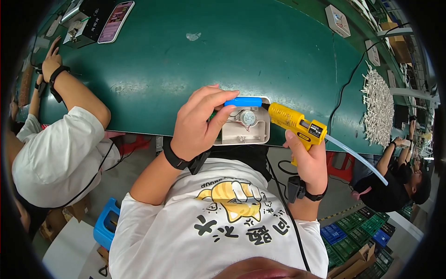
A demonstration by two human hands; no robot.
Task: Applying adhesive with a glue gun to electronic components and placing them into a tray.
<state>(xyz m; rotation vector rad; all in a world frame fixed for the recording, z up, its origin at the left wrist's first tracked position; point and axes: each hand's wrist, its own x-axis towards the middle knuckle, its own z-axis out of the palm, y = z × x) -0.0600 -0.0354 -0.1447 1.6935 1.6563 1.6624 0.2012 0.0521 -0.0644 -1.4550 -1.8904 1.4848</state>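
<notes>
My left hand [204, 111] pinches a blue cylindrical battery cell [246, 102] between thumb and fingers, over the far side of a white plastic housing [227, 136]. Inside that housing sits a round silver motor [248, 117] with thin wires. My right hand [307, 160] is wrapped round the grip of a yellow hot glue gun [287, 117]. Its dark nozzle points left, close to the right end of the battery cell; whether they touch I cannot tell. A translucent glue stick [357, 159] juts from the back of the gun. The housing lies at the table's near edge.
A phone [116, 22] and a black box-shaped device [83, 28] lie at the far left of the green table [241, 51]. At right are a heap of small white parts [377, 107], another white housing [337, 21] and a black cable [348, 79]. Co-workers sit on both sides.
</notes>
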